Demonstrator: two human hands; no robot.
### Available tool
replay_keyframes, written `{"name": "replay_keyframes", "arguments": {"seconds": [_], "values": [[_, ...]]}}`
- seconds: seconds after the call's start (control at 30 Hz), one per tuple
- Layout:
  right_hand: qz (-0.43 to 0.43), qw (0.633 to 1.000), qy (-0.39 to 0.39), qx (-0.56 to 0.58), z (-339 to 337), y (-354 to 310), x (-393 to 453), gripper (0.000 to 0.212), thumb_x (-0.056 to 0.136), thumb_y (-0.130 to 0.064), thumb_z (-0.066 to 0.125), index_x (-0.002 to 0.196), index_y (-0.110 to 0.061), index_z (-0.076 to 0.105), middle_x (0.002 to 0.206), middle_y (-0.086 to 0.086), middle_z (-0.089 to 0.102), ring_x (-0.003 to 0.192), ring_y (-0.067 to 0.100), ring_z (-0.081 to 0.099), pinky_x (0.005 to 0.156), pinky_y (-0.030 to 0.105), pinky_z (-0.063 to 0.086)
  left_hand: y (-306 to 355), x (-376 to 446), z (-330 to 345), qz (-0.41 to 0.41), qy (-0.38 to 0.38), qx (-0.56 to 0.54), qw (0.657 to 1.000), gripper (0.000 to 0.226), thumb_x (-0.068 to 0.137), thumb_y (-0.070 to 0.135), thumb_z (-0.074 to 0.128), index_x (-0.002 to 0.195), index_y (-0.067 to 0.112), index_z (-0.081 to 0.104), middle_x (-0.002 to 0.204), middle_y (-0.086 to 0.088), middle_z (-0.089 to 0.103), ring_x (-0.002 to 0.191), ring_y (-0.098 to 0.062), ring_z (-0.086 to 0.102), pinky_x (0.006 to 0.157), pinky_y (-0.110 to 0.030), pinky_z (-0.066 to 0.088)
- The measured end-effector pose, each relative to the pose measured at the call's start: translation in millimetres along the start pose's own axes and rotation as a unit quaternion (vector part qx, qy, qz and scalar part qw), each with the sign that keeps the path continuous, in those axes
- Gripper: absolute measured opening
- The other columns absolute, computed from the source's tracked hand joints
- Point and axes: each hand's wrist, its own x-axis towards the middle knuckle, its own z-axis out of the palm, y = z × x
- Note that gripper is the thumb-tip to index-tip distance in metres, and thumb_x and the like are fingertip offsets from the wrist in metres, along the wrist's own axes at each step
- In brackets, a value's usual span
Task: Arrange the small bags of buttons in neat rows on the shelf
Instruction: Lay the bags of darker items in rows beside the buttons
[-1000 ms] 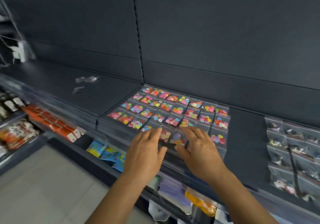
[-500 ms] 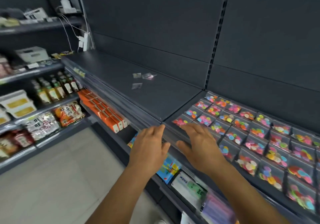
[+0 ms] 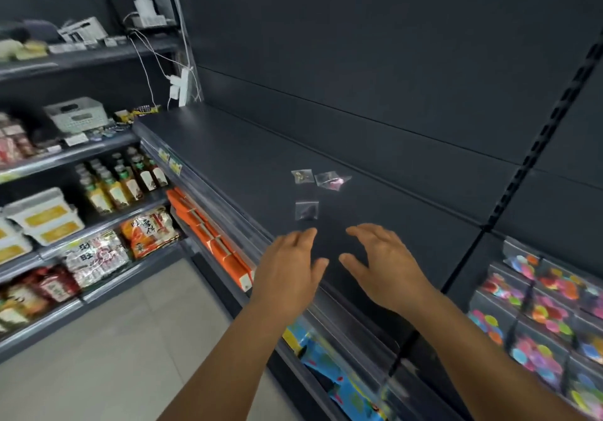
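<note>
We count two hands over the dark shelf (image 3: 228, 159): the left hand (image 3: 287, 267) and the right hand (image 3: 385, 264) hover side by side near the front edge, palms down, fingers spread and relaxed, grasping nothing. Just beyond the fingertips lie three loose small bags on the shelf surface. One bag with dark contents (image 3: 306, 210) sits nearest the hands, close ahead of the left fingertips but apart from them. Further back, two more lie next to each other: one bag with yellowish contents (image 3: 301, 176) on the left and one bag with pink contents (image 3: 331, 180) on the right, the latter skewed. At the far right, on the neighbouring shelf section, rows of bags of coloured buttons (image 3: 548, 316) lie packed edge to edge; motion blur keeps us from counting them. On the rack to the left we see a row of bottles (image 3: 120, 179), two white tubs with yellow labels (image 3: 42, 218) and orange boxes (image 3: 208, 231) below the shelf.
</note>
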Motion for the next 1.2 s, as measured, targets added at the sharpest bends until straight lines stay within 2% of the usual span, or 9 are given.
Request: {"name": "replay_keyframes", "arguments": {"seconds": [0.27, 0.53, 0.7, 0.77, 0.83, 0.93, 1.0, 1.07, 1.2], "values": [[0.044, 0.999, -0.013, 0.010, 15.9, -8.0, 94.1, 0.055, 0.096, -0.037, 0.047, 0.146, -0.020, 0.029, 0.151, -0.001, 0.032, 0.139, 0.020, 0.027, 0.114, 0.038, 0.026, -54.1, 85.6, 20.1, 0.019, -0.022, -0.018, 0.999, 0.049, 0.099, 0.033, 0.041, 0.145, 0.018, 0.034, 0.143, -0.003, 0.044, 0.129, -0.022, 0.040, 0.108, -0.033, 0.034], [0.059, 0.995, -0.062, -0.041, 48.5, -20.5, 147.1, 0.044, 0.097, -0.037, 0.043, 0.140, -0.034, 0.038, 0.152, -0.001, 0.029, 0.139, 0.022, 0.024, 0.114, 0.040, 0.026, -97.5, 176.3, 36.7, 0.079, -0.092, -0.013, 0.993, 0.051, 0.101, 0.027, 0.034, 0.150, 0.018, 0.020, 0.158, -0.002, 0.015, 0.142, -0.022, 0.021, 0.115, -0.034, 0.024], [0.128, 0.990, -0.004, -0.058, 53.5, -17.1, 161.9, 0.039, 0.097, -0.034, 0.042, 0.136, -0.032, 0.046, 0.148, -0.003, 0.035, 0.134, 0.022, 0.031, 0.111, 0.039, 0.030, -112.9, 221.8, 45.4, 0.102, -0.148, 0.016, 0.984, 0.056, 0.102, 0.033, 0.030, 0.151, 0.017, 0.010, 0.160, 0.000, 0.000, 0.147, -0.019, 0.003, 0.118, -0.038, 0.016], [0.153, 0.987, 0.004, -0.054, 54.0, -16.6, 163.5, 0.039, 0.096, -0.035, 0.044, 0.134, -0.031, 0.048, 0.147, -0.003, 0.036, 0.134, 0.021, 0.031, 0.111, 0.039, 0.030, -115.3, 229.7, 45.1, 0.128, -0.161, 0.021, 0.978, 0.053, 0.102, 0.034, 0.029, 0.151, 0.017, 0.016, 0.160, -0.001, 0.005, 0.146, -0.018, 0.008, 0.117, -0.038, 0.018], [0.174, 0.984, 0.037, -0.027, 53.8, -16.7, 163.2, 0.035, 0.094, -0.036, 0.048, 0.128, -0.029, 0.056, 0.141, -0.002, 0.044, 0.130, 0.021, 0.036, 0.108, 0.033, 0.033, -117.4, 228.6, 40.1, 0.156, -0.147, -0.008, 0.977, 0.046, 0.102, 0.032, 0.031, 0.145, 0.016, 0.033, 0.156, 0.000, 0.022, 0.142, -0.018, 0.024, 0.113, -0.036, 0.024], [0.215, 0.972, 0.093, 0.004, 52.4, -18.7, 162.4, 0.028, 0.092, -0.034, 0.054, 0.115, -0.023, 0.063, 0.121, -0.001, 0.057, 0.117, 0.021, 0.045, 0.092, 0.022, 0.035, -119.8, 215.4, 31.9, 0.220, -0.108, -0.063, 0.967, 0.032, 0.100, 0.028, 0.035, 0.115, 0.015, 0.060, 0.130, 0.001, 0.054, 0.116, -0.018, 0.052, 0.098, -0.033, 0.039], [0.250, 0.963, 0.100, 0.000, 51.9, -21.8, 163.1, 0.030, 0.089, -0.036, 0.057, 0.115, -0.020, 0.060, 0.113, 0.002, 0.057, 0.110, 0.022, 0.047, 0.084, 0.022, 0.034, -119.2, 207.6, 30.6, 0.221, -0.088, -0.126, 0.963, 0.023, 0.098, 0.026, 0.042, 0.100, 0.015, 0.062, 0.110, 0.004, 0.058, 0.099, -0.016, 0.056, 0.084, -0.029, 0.044], [0.282, 0.954, 0.099, 0.002, 51.4, -26.8, 166.0, 0.034, 0.086, -0.037, 0.061, 0.114, -0.018, 0.057, 0.111, 0.004, 0.056, 0.107, 0.024, 0.050, 0.084, 0.026, 0.038, -115.8, 205.2, 30.4, 0.169, -0.058, -0.156, 0.972, 0.018, 0.095, 0.029, 0.048, 0.104, 0.017, 0.058, 0.110, 0.004, 0.053, 0.100, -0.015, 0.052, 0.078, -0.023, 0.040], [0.342, 0.936, 0.078, 0.023, 50.7, -35.2, 176.7, 0.034, 0.083, -0.030, 0.064, 0.112, -0.015, 0.055, 0.109, 0.006, 0.056, 0.101, 0.025, 0.056, 0.077, 0.026, 0.041, -112.8, 210.6, 33.6, 0.079, -0.067, -0.034, 0.994, 0.049, 0.092, 0.048, 0.049, 0.126, 0.013, 0.051, 0.122, -0.006, 0.046, 0.116, -0.023, 0.041, 0.094, -0.031, 0.037]]}}
